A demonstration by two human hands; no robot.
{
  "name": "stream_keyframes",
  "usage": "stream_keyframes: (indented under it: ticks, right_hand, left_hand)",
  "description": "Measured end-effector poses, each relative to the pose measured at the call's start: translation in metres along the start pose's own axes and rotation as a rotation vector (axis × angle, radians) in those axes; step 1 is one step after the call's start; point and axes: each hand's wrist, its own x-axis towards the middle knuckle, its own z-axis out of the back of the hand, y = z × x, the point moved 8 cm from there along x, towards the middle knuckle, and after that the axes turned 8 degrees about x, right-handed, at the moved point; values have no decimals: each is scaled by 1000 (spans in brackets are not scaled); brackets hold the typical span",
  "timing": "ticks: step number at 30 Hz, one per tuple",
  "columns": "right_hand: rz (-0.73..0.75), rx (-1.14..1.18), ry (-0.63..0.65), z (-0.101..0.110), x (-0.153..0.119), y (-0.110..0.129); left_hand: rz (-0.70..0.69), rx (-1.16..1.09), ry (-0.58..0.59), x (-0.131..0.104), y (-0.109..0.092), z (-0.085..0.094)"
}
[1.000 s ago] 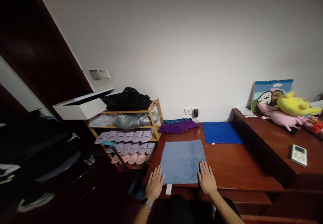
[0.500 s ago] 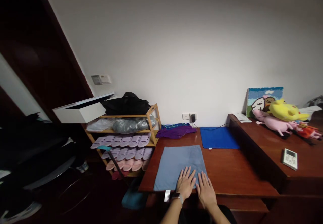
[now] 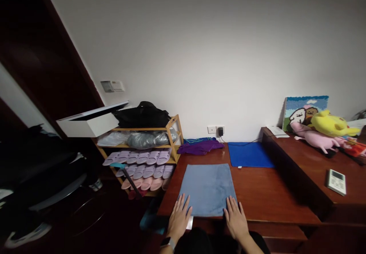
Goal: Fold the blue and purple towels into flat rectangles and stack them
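Note:
A grey-blue towel [image 3: 208, 187] lies spread flat on the brown wooden table [image 3: 274, 196]. At the towel's near left corner rests my left hand [image 3: 179, 216], palm down with the fingers stretched out; a watch sits on that wrist. My right hand [image 3: 236, 217] lies at the near right corner, fingers extended and apart, fingertips on the cloth. A white tag [image 3: 189, 223] hangs from the front edge beside my left hand. Neither hand grips anything.
A blue cloth [image 3: 251, 155] and a crumpled purple cloth [image 3: 201, 146] lie at the back of the table. To the left stands a wooden rack [image 3: 173, 132] with slippers. Plush toys [image 3: 331, 124] and a white device [image 3: 336, 182] are on the higher desk at right.
My left hand has slid left across the towel to its near left corner. My right hand has shifted only slightly. The towel looks smoother, and the view has turned a little.

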Motion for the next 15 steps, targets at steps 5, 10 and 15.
stream_keyframes:
  ticks: [5,10,15]
  right_hand:
    - [-7,6,-70,24,36,14]
    - [-52,-14,25,10,57,9]
    - [-36,16,-8,-2,57,4]
  left_hand:
    - [14,-26,-29,-2,-4,1]
    - [13,-37,35,1,7,0]
    - [-26,-94,-60,41,-49,23]
